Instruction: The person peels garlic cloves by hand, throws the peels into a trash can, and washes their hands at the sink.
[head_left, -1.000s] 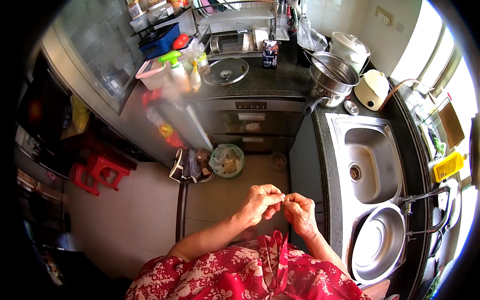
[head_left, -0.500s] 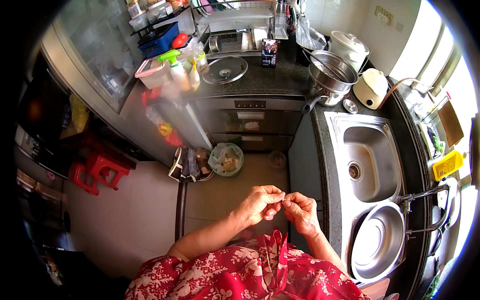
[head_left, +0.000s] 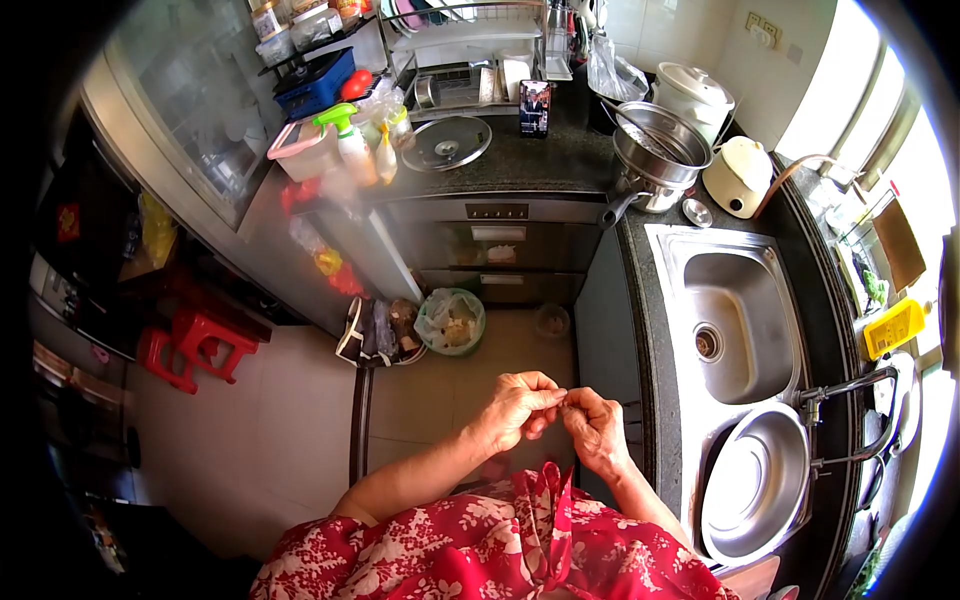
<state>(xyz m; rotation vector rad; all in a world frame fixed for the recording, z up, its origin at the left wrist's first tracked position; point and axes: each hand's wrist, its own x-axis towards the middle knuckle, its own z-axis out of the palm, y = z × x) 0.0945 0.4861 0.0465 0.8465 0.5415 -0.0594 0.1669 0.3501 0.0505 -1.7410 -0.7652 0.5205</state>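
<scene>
My left hand (head_left: pixel 518 408) and my right hand (head_left: pixel 594 428) meet in front of the red floral apron (head_left: pixel 440 545), fingertips pinched and nearly touching. Whatever lies between the fingertips is too small to make out. Both hands hover above the floor, left of the counter with the double sink. The steel basin (head_left: pixel 757 485) sits in the nearer sink bowl, to the right of my right hand. Farther ahead on the floor stands a green bin (head_left: pixel 478 338) lined with a plastic bag.
A steel pot with a strainer (head_left: pixel 660 150), a cream kettle-like appliance (head_left: pixel 738 178) and a white cooker (head_left: pixel 693 90) crowd the corner. An upright phone (head_left: pixel 534 108) stands near a glass lid (head_left: pixel 447 144). Red stools (head_left: pixel 205 345) are at left; the faucet (head_left: pixel 850 385) reaches over the sink.
The right hand has turned slightly, its fingers curling more while staying by the left fingertips. The left hand is nearly unchanged. The whole view has shifted very slightly.
</scene>
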